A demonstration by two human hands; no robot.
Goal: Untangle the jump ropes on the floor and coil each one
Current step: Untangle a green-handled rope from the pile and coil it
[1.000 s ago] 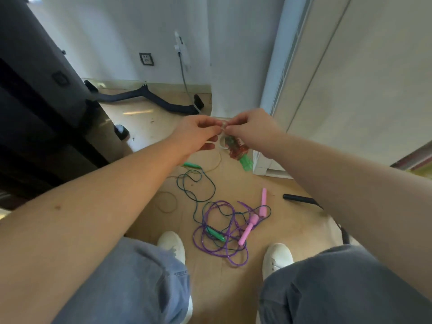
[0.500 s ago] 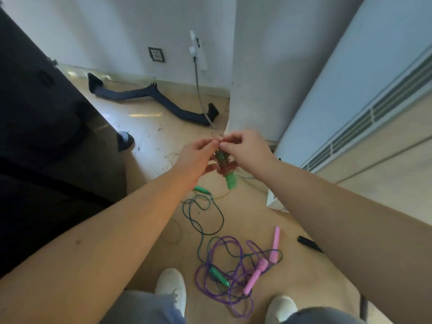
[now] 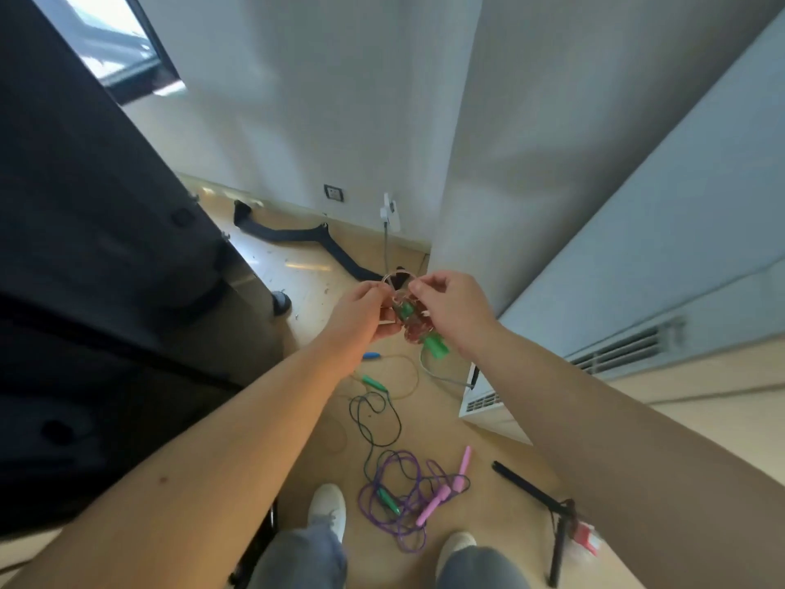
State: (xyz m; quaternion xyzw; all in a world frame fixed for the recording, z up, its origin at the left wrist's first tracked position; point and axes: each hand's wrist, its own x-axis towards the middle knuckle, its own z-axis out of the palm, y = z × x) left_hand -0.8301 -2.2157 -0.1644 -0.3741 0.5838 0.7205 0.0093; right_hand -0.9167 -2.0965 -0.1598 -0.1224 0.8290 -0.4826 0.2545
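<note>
Head view, centre frame. Risk: left hand (image 3: 361, 318) holds only one side of the coiled rope (image 3: 414, 329); if that grip slips, the turns will likely spring open and the green handle (image 3: 436, 346) hanging below could fall into the purple rope (image 3: 405, 510) tangle on the floor, lower centre. Pose: both forearms reach forward, hands raised and close together. Left hand curls around the coil's left edge; right hand (image 3: 452, 308) pinches its upper right, thumb against forefinger.

The left hand (image 3: 361, 318) and right hand (image 3: 452, 310), two in all, are pinching one coiled rope (image 3: 418, 329). Below the grip three ropes are lying: one purple rope (image 3: 365, 503), one dark rope (image 3: 399, 418) and one pale rope (image 3: 417, 374).
</note>
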